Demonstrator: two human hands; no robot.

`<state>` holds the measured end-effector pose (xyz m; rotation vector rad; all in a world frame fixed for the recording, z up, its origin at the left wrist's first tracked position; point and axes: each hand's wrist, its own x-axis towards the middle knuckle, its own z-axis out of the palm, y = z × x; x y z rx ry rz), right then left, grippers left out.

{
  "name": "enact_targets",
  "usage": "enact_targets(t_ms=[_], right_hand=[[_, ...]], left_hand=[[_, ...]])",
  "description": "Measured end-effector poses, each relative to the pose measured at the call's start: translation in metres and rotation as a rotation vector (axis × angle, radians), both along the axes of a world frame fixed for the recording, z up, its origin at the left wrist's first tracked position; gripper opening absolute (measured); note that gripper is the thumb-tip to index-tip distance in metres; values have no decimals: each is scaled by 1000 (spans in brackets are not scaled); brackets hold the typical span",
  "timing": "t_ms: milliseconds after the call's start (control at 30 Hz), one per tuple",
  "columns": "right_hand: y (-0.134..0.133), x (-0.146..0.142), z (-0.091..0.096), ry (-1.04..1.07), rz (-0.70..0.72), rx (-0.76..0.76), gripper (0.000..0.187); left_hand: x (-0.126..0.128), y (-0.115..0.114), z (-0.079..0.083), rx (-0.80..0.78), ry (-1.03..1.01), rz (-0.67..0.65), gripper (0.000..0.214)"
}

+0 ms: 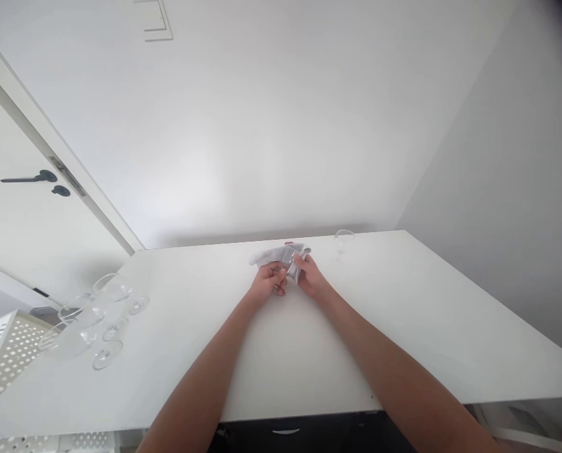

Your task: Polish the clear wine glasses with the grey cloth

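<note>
Both my arms reach out over the white table (403, 327). My left hand (267, 283) is closed around a clear glass (289, 259), gripping it near its lower part. My right hand (311, 275) is closed on a light grey cloth (271, 254) that wraps around the glass and spreads out to the left behind my fingers. The two hands touch each other at the glass, held just above the far middle of the table.
Three clear stemmed glasses (92, 314) stand at the table's left edge. Another clear glass (343, 239) stands at the far side, right of my hands. A white perforated rack (2, 358) is at lower left. A door with a dark handle (30, 178) is on the left.
</note>
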<state>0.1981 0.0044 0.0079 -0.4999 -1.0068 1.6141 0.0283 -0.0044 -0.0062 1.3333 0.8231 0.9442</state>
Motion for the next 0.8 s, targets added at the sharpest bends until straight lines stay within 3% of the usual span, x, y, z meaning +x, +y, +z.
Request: enact_targets(t_ms=[200,333,433,567,667,800], right_hand=[[0,0,4,185,-69,-91,63],[6,4,-8,211,-139,-148,30],[7,3,-14,139,-107,-88,26],[5,1,-10,5,19,-12,42],[3,2,-5,-17,-9,5,50],[2,2,0,8,-10,45,42]], left_hand=[[-5,-1,9,-88,-223,6,45],[-8,-1,11,-128,-269,6,44],[-5,-1,11,-138,-252,-2,44],[0,-4,9,-123,-177,-41,39],[0,-6,9,-164,-127,-141,40],[0,-7,6,-163,-31,-167,41]])
